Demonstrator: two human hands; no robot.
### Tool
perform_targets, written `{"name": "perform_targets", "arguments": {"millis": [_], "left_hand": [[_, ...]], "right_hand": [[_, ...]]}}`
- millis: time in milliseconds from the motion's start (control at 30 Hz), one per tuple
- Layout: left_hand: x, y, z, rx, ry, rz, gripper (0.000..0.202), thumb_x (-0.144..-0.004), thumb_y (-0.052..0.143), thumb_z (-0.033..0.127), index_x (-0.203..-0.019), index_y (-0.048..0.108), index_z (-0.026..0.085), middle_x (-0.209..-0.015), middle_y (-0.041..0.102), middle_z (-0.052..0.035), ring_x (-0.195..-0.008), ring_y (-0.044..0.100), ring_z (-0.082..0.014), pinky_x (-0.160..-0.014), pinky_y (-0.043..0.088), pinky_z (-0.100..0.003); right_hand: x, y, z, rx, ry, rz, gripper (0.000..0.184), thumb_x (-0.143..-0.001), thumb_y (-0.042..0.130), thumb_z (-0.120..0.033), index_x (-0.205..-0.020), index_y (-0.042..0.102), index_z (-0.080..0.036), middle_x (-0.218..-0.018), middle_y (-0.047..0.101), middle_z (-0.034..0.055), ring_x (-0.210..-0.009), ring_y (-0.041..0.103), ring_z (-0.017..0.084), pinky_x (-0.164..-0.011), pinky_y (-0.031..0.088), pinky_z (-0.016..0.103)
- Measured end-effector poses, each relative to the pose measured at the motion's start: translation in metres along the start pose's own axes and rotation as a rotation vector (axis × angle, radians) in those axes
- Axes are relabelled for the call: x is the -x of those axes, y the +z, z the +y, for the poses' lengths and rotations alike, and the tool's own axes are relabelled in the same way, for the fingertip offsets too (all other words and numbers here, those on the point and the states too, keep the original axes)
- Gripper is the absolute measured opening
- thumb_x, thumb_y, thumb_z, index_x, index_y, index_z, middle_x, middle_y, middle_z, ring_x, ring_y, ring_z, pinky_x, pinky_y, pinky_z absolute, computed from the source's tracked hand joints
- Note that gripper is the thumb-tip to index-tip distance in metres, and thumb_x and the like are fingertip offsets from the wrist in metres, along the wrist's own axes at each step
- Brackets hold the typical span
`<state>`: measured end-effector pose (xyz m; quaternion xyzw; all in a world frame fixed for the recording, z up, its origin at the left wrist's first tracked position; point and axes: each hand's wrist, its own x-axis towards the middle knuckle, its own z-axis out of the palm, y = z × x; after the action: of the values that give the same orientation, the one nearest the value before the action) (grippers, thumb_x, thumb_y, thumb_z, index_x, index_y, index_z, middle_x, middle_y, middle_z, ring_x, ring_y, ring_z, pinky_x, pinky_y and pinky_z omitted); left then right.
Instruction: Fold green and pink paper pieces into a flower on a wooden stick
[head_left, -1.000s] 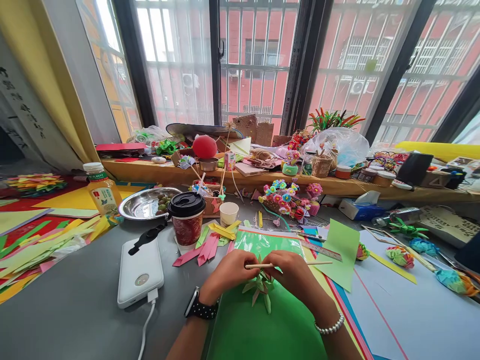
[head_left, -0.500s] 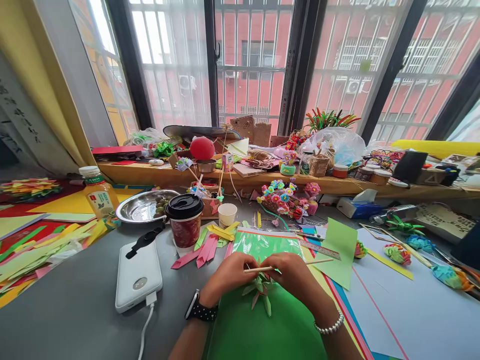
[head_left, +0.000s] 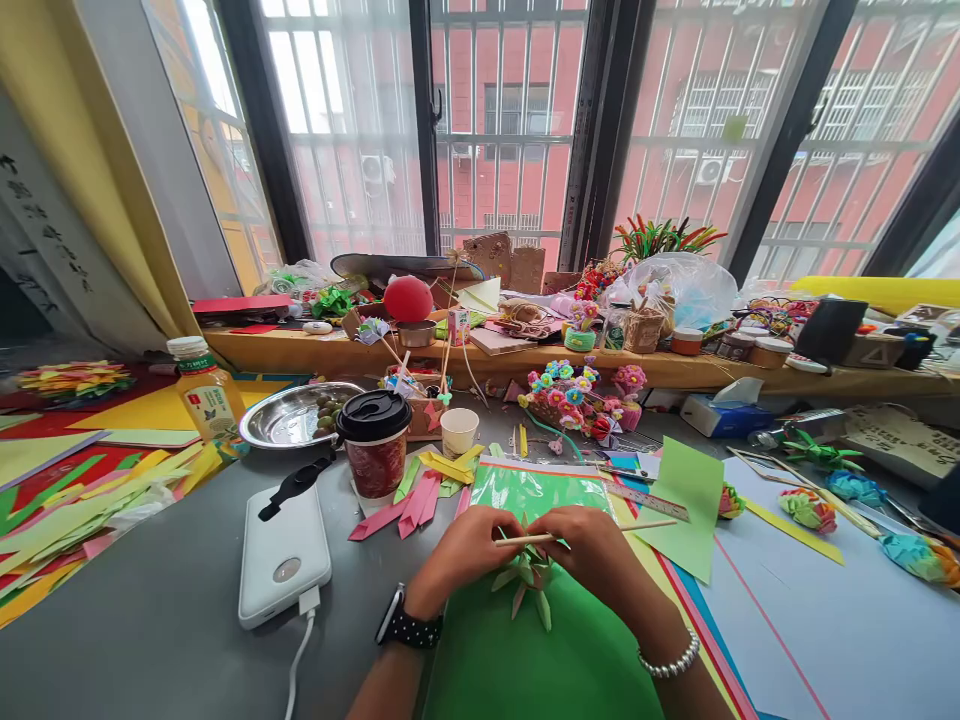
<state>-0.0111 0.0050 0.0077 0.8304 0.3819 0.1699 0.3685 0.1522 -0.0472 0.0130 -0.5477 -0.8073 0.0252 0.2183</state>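
Observation:
Both my hands are close together over a green sheet [head_left: 547, 660] in front of me. Folded from pale green and pinkish paper, a paper flower [head_left: 541, 608] with pointed petals sits beneath my fingers. My left hand [head_left: 469, 555] is closed, its fingertips pinching the flower's upper part. A thin wooden stick [head_left: 651, 525] lies across the flower, held in the closed fingers of my right hand [head_left: 592, 555]. The stick's near end reaches my left fingers. My fingers hide the top of the flower.
Folded pink strips [head_left: 420, 502] and yellow strips [head_left: 453, 466] lie beyond my left hand, near a lidded coffee cup [head_left: 375, 460] and a paper cup [head_left: 459, 432]. A white power bank [head_left: 285, 565] is on the left. A ruler [head_left: 649, 502] and green paper [head_left: 686, 500] lie right.
The whole scene has shifted slightly right in view. My hands keep nearly the same pose on the flower and stick.

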Motion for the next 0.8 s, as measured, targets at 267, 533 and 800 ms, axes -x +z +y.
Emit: {"name": "perform_targets", "arguments": {"millis": [267, 533, 800], "left_hand": [[0.002, -0.001, 0.001, -0.137, -0.01, 0.099, 0.023, -0.069, 0.052, 0.034, -0.069, 0.064, 0.015, -0.062, 0.062, -0.0004, -0.059, 0.051, -0.0122, -0.051, 0.032, -0.02], [0.003, 0.0, 0.0, -0.074, 0.01, 0.125, 0.017, -0.069, 0.049, 0.025, -0.068, 0.063, 0.015, -0.062, 0.059, 0.0008, -0.06, 0.049, -0.0119, -0.051, 0.031, -0.02], [0.0, -0.009, 0.004, 0.542, -0.036, 0.118, 0.033, -0.068, 0.055, 0.045, -0.075, 0.06, 0.013, -0.07, 0.06, -0.0006, -0.069, 0.053, -0.0133, -0.065, 0.04, -0.024]], "right_hand": [[0.001, -0.001, -0.002, 0.026, 0.007, 0.004, 0.013, -0.076, 0.059, -0.017, -0.081, 0.068, -0.024, -0.07, 0.068, -0.0003, -0.066, 0.062, 0.015, -0.056, 0.039, 0.022], [0.0, -0.004, -0.002, -0.032, 0.006, 0.065, 0.012, -0.077, 0.056, -0.017, -0.078, 0.066, -0.022, -0.072, 0.067, 0.0009, -0.068, 0.062, 0.015, -0.058, 0.041, 0.021], [0.001, -0.013, -0.004, -0.315, 0.045, 0.271, 0.015, -0.077, 0.054, -0.015, -0.08, 0.067, -0.021, -0.068, 0.068, 0.0, -0.054, 0.056, 0.013, -0.049, 0.039, 0.02]]}}
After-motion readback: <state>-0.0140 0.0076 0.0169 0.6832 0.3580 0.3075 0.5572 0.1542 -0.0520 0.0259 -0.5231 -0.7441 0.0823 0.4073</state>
